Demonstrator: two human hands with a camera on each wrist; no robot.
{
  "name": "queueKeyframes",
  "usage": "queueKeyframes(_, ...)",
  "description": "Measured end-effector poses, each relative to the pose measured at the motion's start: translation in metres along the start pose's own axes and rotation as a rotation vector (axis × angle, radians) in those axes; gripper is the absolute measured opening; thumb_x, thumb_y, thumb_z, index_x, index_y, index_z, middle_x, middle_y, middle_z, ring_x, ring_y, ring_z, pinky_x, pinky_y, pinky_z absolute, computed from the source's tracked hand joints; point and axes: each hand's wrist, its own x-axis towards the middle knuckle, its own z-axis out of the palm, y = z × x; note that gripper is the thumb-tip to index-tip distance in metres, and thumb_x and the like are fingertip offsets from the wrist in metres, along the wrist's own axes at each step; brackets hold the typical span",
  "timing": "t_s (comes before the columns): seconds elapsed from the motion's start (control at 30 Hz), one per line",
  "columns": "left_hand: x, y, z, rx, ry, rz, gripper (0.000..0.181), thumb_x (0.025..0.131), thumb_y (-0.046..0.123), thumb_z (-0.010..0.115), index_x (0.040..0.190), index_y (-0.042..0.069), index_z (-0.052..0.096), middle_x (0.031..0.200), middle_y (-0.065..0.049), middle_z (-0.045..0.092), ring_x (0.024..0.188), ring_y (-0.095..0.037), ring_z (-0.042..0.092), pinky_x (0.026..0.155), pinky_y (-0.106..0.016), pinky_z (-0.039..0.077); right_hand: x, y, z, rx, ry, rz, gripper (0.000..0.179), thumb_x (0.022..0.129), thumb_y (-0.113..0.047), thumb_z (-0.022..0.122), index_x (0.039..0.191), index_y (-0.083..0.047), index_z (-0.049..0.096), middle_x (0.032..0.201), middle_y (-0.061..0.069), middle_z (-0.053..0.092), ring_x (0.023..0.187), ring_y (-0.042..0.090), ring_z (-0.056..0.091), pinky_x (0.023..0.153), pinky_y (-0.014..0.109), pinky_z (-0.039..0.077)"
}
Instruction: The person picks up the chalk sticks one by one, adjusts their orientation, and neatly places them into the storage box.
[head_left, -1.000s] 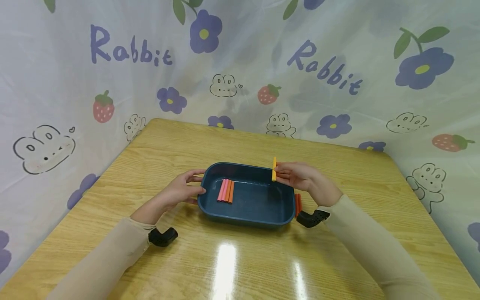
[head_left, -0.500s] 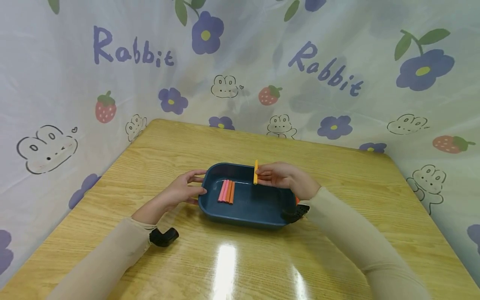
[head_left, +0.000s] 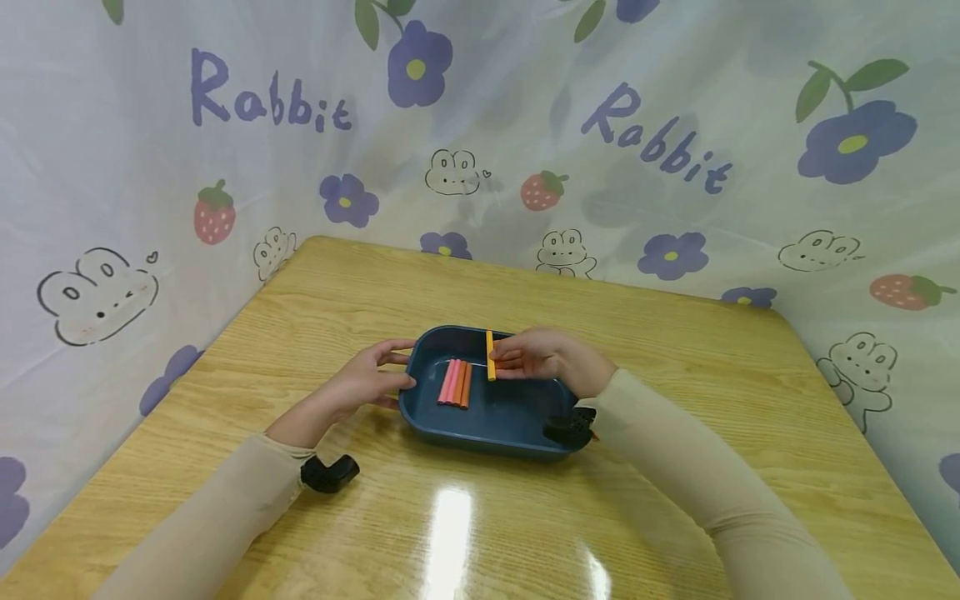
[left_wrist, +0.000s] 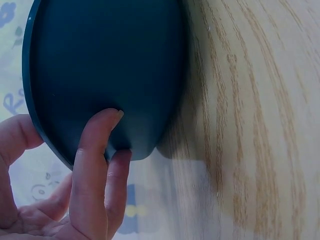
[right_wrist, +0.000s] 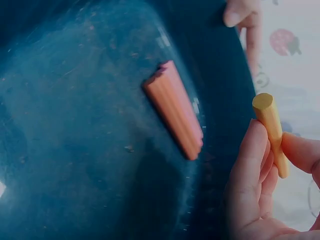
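Observation:
A dark blue rectangular tray [head_left: 480, 437] with raised walls stands on the table. My left hand [head_left: 367, 382] holds its left end; in the left wrist view some fingers [left_wrist: 95, 165] lie against the outer wall and another reaches behind the rim. My right hand [head_left: 543, 357] pinches a yellow crayon-like stick [head_left: 491, 357] between thumb and fingers, above the far part of the tray. Lying side by side on the tray floor are several similar sticks, pink ones [head_left: 450, 382] on the left and orange ones [head_left: 462, 386] on the right.
The wooden table [head_left: 360, 292] stretches around the tray. A rabbit-print cloth [head_left: 487, 108] hangs behind it and at both sides. Black wrist mounts [head_left: 330, 475] sit on both sleeves. At the tray's right end, the right wrist mount hides most of an orange-red bit [head_left: 596, 436].
My right hand has moved left with the yellow stick, from above the tray's right part toward the row of sticks. The left hand and the tray keep their place.

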Motion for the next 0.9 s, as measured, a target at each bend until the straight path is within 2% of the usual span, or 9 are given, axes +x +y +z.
queueKeyframes(0.17,0.000,0.000,0.000,-0.003,-0.004,0.007,0.063,0.089,0.002,0.057,0.144,0.005,0.029,0.134,-0.029,0.036,0.095,-0.033,0.061,0.069,-0.042,0.055,0.009,0.005,0.006,-0.018,0.014,0.028,0.015,0.090,0.005,0.053,0.105,0.003,0.051,0.094,0.012,0.055,0.082,0.021,0.058,0.078,0.030,0.053)
queueKeyframes(0.3,0.001,-0.002,0.000,0.001,-0.002,0.005,0.063,0.088,0.003,0.058,0.144,0.005,0.029,0.134,-0.029,0.036,0.093,-0.031,0.062,0.069,-0.043,0.055,0.014,0.008,0.010,-0.041,0.024,0.043,0.011,0.089,0.005,0.054,0.100,0.003,0.054,0.093,0.013,0.055,0.081,0.021,0.057,0.076,0.030,0.053)
queueKeyframes(0.63,0.002,-0.003,0.001,-0.007,0.013,-0.010,0.063,0.088,0.002,0.058,0.144,0.007,0.030,0.134,-0.026,0.037,0.092,-0.030,0.062,0.069,-0.043,0.055,0.026,0.013,0.016,-0.095,0.111,0.145,0.030,0.085,0.005,0.060,0.114,0.008,0.053,0.092,0.015,0.058,0.074,0.021,0.061,0.069,0.028,0.055)
queueKeyframes(0.9,0.001,-0.003,0.001,-0.012,0.016,-0.014,0.063,0.089,0.003,0.058,0.145,0.007,0.030,0.136,-0.026,0.036,0.093,-0.030,0.062,0.069,-0.042,0.055,0.031,0.013,0.021,-0.128,0.158,0.179,0.030,0.084,0.006,0.062,0.114,0.008,0.055,0.089,0.015,0.061,0.068,0.021,0.063,0.064,0.027,0.055)
